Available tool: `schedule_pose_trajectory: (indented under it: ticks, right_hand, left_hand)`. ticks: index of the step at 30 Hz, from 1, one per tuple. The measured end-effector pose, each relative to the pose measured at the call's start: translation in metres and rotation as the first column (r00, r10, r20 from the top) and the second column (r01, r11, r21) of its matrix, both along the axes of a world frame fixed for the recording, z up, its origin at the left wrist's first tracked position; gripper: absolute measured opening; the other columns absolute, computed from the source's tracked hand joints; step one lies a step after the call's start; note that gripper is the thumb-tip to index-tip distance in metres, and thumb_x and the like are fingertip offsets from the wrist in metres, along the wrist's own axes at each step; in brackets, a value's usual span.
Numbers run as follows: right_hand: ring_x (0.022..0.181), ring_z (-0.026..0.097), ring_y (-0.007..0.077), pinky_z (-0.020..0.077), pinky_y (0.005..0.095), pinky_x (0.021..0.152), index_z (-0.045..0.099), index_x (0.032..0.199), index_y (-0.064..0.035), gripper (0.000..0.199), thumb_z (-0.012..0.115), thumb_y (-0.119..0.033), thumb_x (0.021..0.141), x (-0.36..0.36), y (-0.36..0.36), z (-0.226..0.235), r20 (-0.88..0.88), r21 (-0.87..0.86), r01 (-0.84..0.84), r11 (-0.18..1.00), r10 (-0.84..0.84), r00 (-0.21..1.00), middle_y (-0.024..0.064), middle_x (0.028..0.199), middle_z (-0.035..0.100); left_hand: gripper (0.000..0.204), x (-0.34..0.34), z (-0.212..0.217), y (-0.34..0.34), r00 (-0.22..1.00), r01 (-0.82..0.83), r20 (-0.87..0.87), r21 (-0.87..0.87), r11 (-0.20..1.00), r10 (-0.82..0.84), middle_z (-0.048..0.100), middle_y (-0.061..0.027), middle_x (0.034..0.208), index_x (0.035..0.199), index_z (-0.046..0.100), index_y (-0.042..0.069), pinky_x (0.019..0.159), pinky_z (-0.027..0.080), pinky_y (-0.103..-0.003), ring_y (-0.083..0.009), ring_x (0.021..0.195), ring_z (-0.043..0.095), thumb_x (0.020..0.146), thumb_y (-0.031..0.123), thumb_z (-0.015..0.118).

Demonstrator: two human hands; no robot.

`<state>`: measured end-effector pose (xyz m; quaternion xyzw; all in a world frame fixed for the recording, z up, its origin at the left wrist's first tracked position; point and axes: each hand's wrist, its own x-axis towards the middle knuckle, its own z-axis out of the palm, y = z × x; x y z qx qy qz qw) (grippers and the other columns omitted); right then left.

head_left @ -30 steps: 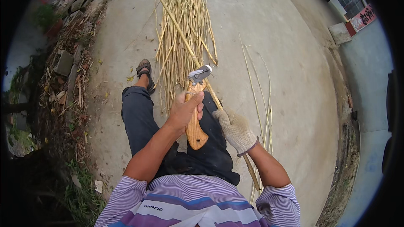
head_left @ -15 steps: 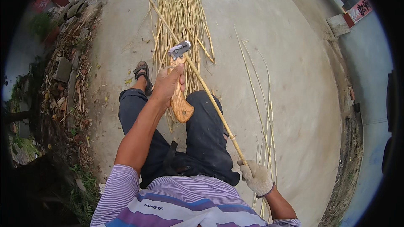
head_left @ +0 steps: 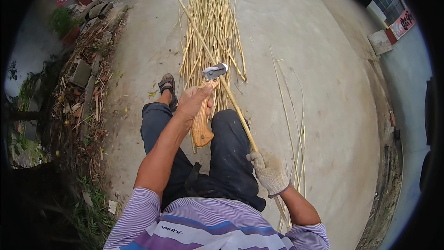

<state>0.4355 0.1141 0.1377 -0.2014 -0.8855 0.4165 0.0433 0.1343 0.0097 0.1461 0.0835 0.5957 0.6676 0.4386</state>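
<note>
My bare left hand (head_left: pixel 196 103) is closed around the curved wooden handle of a hand tool (head_left: pixel 202 129). Its metal head (head_left: pixel 215 71) sits against a long yellowish cane (head_left: pixel 239 115), which slants from the far left down toward my right side. Whether the head encloses the cane or only touches it, I cannot tell. My right hand (head_left: pixel 269 174), in a pale knitted work glove, grips the cane beside my right thigh, and the near end sticks out below the glove.
A thick pile of similar canes (head_left: pixel 210 23) lies on the concrete ahead. Several thin canes (head_left: pixel 296 134) lie to my right. Rubble and dry plant scraps (head_left: pixel 88 83) line the left edge, with a potted plant (head_left: pixel 64 23) farther back. A pale blue wall (head_left: pixel 409 97) stands at the right.
My gloved right hand is now closer to the tool, with cane showing behind it. My left hand still holds the handle. The whole view has shifted slightly.
</note>
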Motion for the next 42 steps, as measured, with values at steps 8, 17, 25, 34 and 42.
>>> schedule_pose_trajectory:
  ticks: [8,17,25,34,42]
  right_hand:
    - [0.068,0.068,0.0224,0.0542,0.0355,0.066,0.067,0.113,-0.0034,0.039,0.044,-0.034,0.104,0.113,-0.029,0.026,0.455,-0.145,0.275,0.950,-0.183,0.872,0.0133,0.076,0.064]
    - [0.065,0.064,0.0228,0.0501,0.0379,0.064,0.062,0.106,-0.0048,0.037,0.046,-0.038,0.105,-0.046,0.033,0.026,0.289,-0.390,0.320,0.864,-0.215,0.933,0.0128,0.074,0.062]
    - [0.080,0.066,0.0404,0.0510,0.0503,0.069,0.063,0.103,-0.0095,0.024,0.045,-0.026,0.104,-0.032,0.005,0.006,0.093,-0.044,0.123,0.991,-0.119,0.989,0.0178,0.087,0.066]
    - [0.066,0.068,0.0318,0.0542,0.0427,0.060,0.067,0.106,-0.0081,0.023,0.051,-0.024,0.102,0.162,-0.039,0.011,0.338,0.179,-0.125,0.976,0.058,0.939,0.0152,0.080,0.067]
    - [0.058,0.058,0.0158,0.0493,0.0347,0.059,0.064,0.108,-0.0014,0.038,0.048,-0.035,0.104,-0.003,0.012,0.039,0.347,-0.492,0.329,0.806,-0.165,0.923,0.0072,0.067,0.056]
  left_hand:
    - [0.034,-0.040,-0.004,0.025,0.993,-0.058,-0.099,0.070,0.996,0.065,0.058,-0.0007,0.068,0.094,0.054,0.010,0.043,0.046,-0.021,-0.0086,0.049,0.055,0.098,0.042,0.066]
    - [0.030,0.053,0.004,0.036,1.000,0.001,-0.010,0.104,0.995,0.000,0.056,-0.0022,0.069,0.098,0.053,0.009,0.046,0.045,-0.024,-0.0115,0.051,0.054,0.101,0.037,0.062]
    - [0.029,0.018,-0.009,0.022,0.996,-0.069,-0.047,0.038,0.997,0.071,0.057,-0.0008,0.066,0.096,0.056,0.008,0.042,0.043,-0.023,-0.0101,0.047,0.053,0.098,0.035,0.067]
    - [0.025,-0.078,-0.024,0.012,0.984,-0.164,-0.068,0.038,0.986,0.167,0.058,0.0008,0.067,0.099,0.059,0.010,0.041,0.045,-0.022,-0.0097,0.049,0.056,0.097,0.033,0.068]
    - [0.026,0.035,-0.013,0.031,0.999,-0.031,0.029,0.038,0.999,0.030,0.056,-0.0003,0.067,0.094,0.054,0.010,0.044,0.044,-0.024,-0.0108,0.050,0.053,0.100,0.034,0.064]
